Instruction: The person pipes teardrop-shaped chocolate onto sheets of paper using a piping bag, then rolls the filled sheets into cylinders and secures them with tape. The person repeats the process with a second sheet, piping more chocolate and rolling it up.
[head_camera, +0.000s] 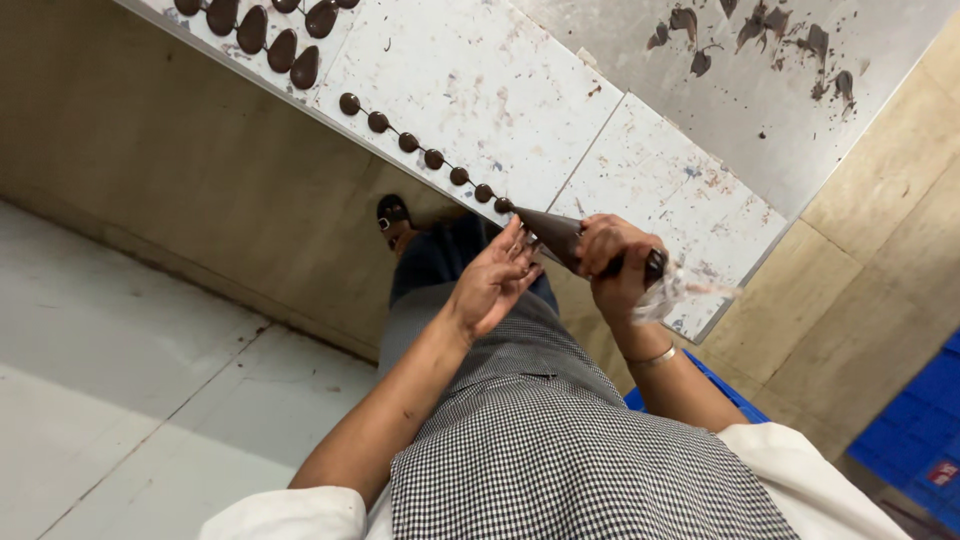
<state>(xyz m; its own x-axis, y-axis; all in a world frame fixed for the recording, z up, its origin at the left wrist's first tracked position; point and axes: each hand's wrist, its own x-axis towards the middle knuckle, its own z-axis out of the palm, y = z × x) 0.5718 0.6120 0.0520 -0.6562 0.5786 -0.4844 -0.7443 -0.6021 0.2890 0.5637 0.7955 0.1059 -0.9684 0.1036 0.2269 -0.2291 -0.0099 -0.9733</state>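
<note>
Right hand (615, 262) closed around dark chocolate-filled clear plastic piping cone (560, 238); left hand (495, 280) open, steadying tip. Uneven squeezing risks smearing round brown chocolate dots (430, 158) along white tabletop (500, 90) edge.

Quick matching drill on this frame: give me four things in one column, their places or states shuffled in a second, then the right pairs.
1. piping bag
2. round chocolate drops
3. left hand
4. bangle

A. in a row along the counter edge
B. open, fingers steadying the bag's tip
C. on the right wrist
D. gripped in the right hand

Pairs: 1-D, 2-A, 3-B, 4-C
</note>
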